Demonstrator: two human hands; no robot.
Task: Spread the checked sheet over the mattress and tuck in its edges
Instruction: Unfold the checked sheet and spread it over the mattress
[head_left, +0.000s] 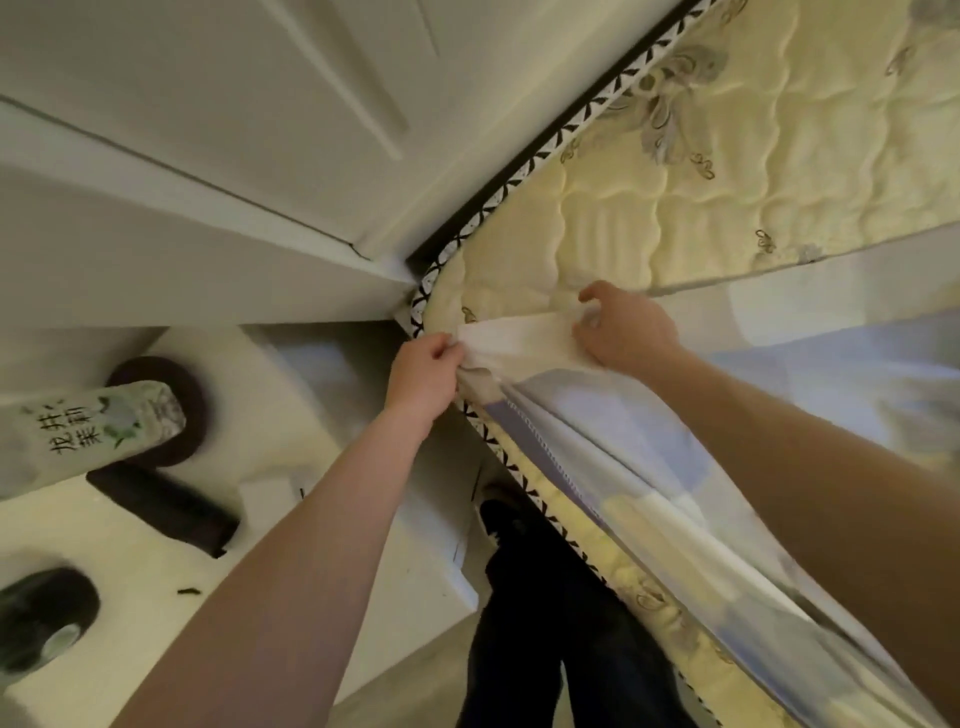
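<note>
My left hand (423, 376): pinches the checked sheet (524, 340) corner.
My right hand (621, 332): clutches the same bunched corner, just beside my left.
Mattress (675, 208): bare beyond my grip.

The sheet (623, 457) has big pale blue, white and yellow checks, plain white between the left hand (423, 374) and right hand (621, 332). Past the hands the mattress (675, 208) is soft yellow with grey flowers. Its trim (540, 156) has black and white crosses.
</note>
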